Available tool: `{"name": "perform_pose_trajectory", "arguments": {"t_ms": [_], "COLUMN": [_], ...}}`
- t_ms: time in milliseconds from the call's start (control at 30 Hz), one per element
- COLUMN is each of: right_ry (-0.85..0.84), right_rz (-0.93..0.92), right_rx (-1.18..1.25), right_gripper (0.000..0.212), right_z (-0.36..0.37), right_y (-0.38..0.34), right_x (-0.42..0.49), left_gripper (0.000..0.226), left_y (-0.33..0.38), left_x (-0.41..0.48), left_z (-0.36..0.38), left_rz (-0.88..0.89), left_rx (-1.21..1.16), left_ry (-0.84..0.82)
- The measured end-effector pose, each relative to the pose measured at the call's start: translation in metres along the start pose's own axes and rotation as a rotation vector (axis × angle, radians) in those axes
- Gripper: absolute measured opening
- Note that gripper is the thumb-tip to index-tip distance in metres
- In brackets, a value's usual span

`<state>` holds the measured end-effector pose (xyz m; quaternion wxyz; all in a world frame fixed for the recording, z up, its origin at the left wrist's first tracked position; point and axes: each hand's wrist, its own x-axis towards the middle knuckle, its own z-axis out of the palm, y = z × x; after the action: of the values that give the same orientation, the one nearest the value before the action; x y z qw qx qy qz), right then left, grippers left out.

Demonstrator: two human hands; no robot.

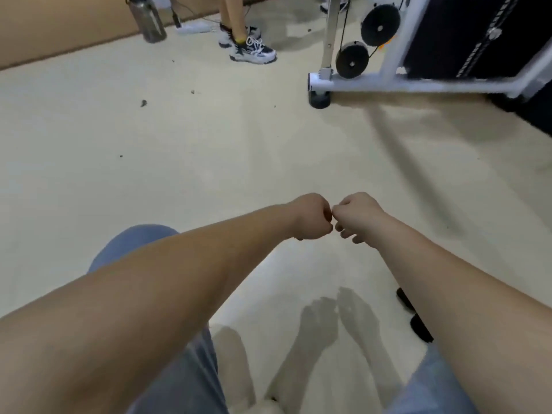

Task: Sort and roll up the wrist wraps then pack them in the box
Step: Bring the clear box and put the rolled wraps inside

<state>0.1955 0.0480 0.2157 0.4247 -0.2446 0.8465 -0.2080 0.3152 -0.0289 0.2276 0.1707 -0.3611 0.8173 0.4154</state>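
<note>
Wrist wraps (421, 327) are, I think, the two black rolls on the floor (209, 150) at the near right, partly hidden behind my right forearm and well apart from my fingers. My fingers are curled into loose fists with nothing visible in them. My left hand (312, 216) and right hand (357, 216) meet knuckle to knuckle, held out over the floor in the middle of the scene. Their shadows fall nearer to me, between my knees in blue jeans (134, 249). Far right stands a white machine frame (388, 82) with black pulleys (380, 25). Far centre, another person's sneakers (252, 49) stand beside a white power strip (192, 26), with a metal bottle (148, 20) to their left.
</note>
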Motion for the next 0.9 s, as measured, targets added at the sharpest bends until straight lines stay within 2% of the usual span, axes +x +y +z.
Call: {"name": "perform_pose_trajectory", "arguments": {"t_ms": [167,300,500,767,900], "right_ry": [-0.055,-0.064,-0.257,-0.509,-0.615], "right_rz": [-0.073,-0.148,-0.23,-0.334,-0.39], "right_rx": [0.099,0.149,0.028,-0.229,-0.325], "right_gripper": [0.025,0.022,0.02,0.02,0.02], "right_z": [0.039,0.054,0.068,0.092,0.131], "right_y": [-0.083,-0.186,-0.36,-0.549,-0.632], "right_x": [0.049,0.049,-0.031,-0.17,-0.24], "left_gripper": [0.024,0.021,0.019,0.016,0.017], "left_y": [-0.067,-0.111,-0.144,-0.153,-0.172], "left_x": [0.016,-0.008,-0.127,-0.317,-0.412], "left_z": [-0.063,-0.143,-0.265,-0.375,-0.414], "left_rz": [0.027,-0.035,-0.205,-0.422,-0.531], "left_rx": [-0.094,-0.174,-0.426,-0.667,-0.763], "left_ry": [0.054,0.244,0.509,0.637,0.782]}}
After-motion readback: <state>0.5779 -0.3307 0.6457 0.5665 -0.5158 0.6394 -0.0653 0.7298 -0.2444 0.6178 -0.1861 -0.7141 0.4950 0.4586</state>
